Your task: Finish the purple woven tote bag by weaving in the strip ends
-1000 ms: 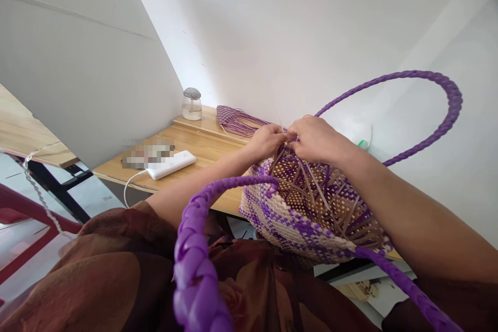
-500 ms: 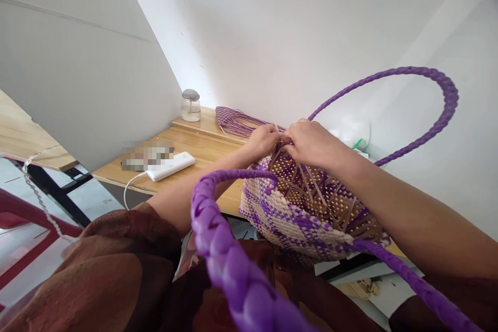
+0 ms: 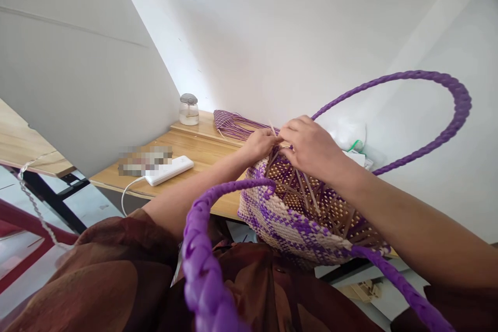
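Note:
A woven purple and cream basket point(image 3: 288, 223) rests tilted at the desk's front edge, its open mouth facing me. Loose flat strips point(image 3: 309, 189) criss-cross inside it. One braided purple handle point(image 3: 206, 249) arches close to the camera; the other handle point(image 3: 459, 98) loops out at the right. At the basket's far rim, my left hand point(image 3: 261, 144) is closed, pinching the edge near a pale strip end. Beside it, my right hand point(image 3: 307, 145) bends its fingers over the same rim, closed on a strip whose tip is mostly hidden. The two hands nearly touch.
A white power strip point(image 3: 169, 170) with a cable lies on the wooden desk point(image 3: 198, 153). Behind are a lidded glass jar point(image 3: 189, 110) and a bundle of purple woven strips point(image 3: 237, 125). A plastic bag point(image 3: 348, 135) sits right, against the wall. A red chair frame point(image 3: 23, 228) stands left.
My right hand's fingers have lifted and shifted slightly at the rim, and a pale strip end now sticks up between the hands. The view has shifted a little.

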`<state>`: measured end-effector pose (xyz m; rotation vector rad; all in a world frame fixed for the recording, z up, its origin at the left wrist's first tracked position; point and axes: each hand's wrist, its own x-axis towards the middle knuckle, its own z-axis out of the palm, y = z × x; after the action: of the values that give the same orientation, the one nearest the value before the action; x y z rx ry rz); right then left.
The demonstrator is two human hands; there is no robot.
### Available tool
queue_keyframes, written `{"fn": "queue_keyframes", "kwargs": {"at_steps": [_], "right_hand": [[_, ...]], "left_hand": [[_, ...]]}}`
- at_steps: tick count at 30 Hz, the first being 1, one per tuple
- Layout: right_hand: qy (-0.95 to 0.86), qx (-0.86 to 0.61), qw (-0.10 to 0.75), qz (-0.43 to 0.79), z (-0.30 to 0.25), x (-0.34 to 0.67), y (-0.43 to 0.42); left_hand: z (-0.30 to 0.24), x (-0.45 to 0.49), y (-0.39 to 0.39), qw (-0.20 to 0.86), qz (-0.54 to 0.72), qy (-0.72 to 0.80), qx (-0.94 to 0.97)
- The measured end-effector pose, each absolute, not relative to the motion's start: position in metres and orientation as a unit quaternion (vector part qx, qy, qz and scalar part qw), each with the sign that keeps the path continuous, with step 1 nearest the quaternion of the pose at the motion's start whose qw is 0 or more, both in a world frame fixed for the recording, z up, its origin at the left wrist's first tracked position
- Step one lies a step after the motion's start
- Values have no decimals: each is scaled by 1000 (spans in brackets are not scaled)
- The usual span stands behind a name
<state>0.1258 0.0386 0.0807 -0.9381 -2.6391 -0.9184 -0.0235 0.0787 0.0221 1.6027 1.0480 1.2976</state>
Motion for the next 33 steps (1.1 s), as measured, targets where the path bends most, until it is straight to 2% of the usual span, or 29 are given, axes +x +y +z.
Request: {"fn": "queue_keyframes", "kwargs": {"at_steps": [4,8,12,17,22,26,29,31,33], "right_hand": [[-884,-251,40,-393,71,124,29],[-858,-295,-25,-419,62,117,25],[-838,-337,-47,-427,64,109,21],[-868,-331,-43,-367,62,104,23],[-916,-282,-23,-284,37,106,17],[-923,-338,-42,-176,26,105,9],[-907,-394,-95,-117,28,104,7],[-890,-428,-117,-106,32,105,7],[-877,-454,-98,-123,37,106,7]], "left_hand": [[20,-23,81,380,505,418,652],[18,-23,84,367,507,425,654],[16,-22,87,363,509,430,651],[15,-22,88,364,511,430,649],[17,-24,85,370,518,439,634],[18,-24,81,369,524,429,636],[18,-25,78,370,524,427,637],[19,-25,76,372,519,419,646],[20,-24,74,371,518,412,651]]}}
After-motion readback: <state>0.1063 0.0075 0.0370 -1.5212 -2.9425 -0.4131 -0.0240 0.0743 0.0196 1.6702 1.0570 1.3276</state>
